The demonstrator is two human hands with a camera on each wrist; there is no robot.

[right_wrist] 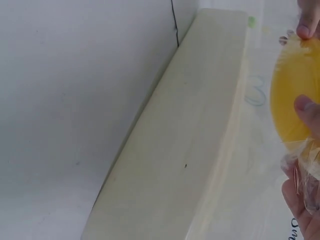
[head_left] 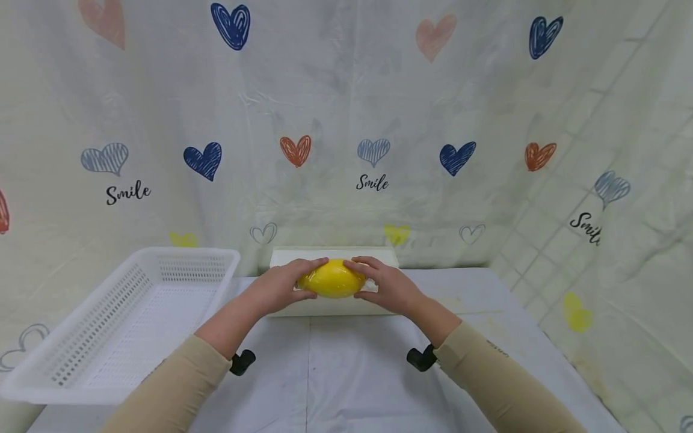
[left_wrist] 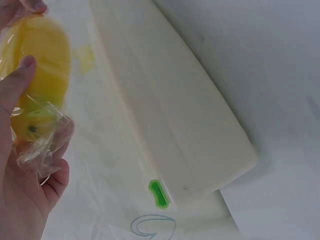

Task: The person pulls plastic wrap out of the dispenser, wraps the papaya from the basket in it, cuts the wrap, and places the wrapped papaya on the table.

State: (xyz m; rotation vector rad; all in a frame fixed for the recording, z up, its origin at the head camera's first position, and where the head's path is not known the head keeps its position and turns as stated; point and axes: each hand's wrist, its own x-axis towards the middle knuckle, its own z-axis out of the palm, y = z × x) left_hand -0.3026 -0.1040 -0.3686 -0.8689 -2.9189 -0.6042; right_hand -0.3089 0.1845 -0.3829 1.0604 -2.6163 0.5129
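Both hands hold a yellow, mango-shaped fruit [head_left: 332, 279] in clear plastic wrap, one hand at each end. In the left wrist view the fruit [left_wrist: 47, 65] shows a greenish end with a dark spot, and loose crinkled film bunches there. My left hand [head_left: 278, 285] pinches the left end between thumb and fingers. At the opposite end, my right hand [head_left: 392, 285] grips with thumb below and fingers on top. Behind and below the fruit sits a long white box [head_left: 335, 308] on the table, partly hidden by the hands.
A white perforated plastic basket [head_left: 130, 394] stands at the left of the white-covered table [head_left: 346, 373]. A curtain [head_left: 335, 90] printed with hearts and "Smile" hangs at the back and right. Black wrist mounts [head_left: 243, 362] stick out beneath the beige sleeves [head_left: 178, 382].
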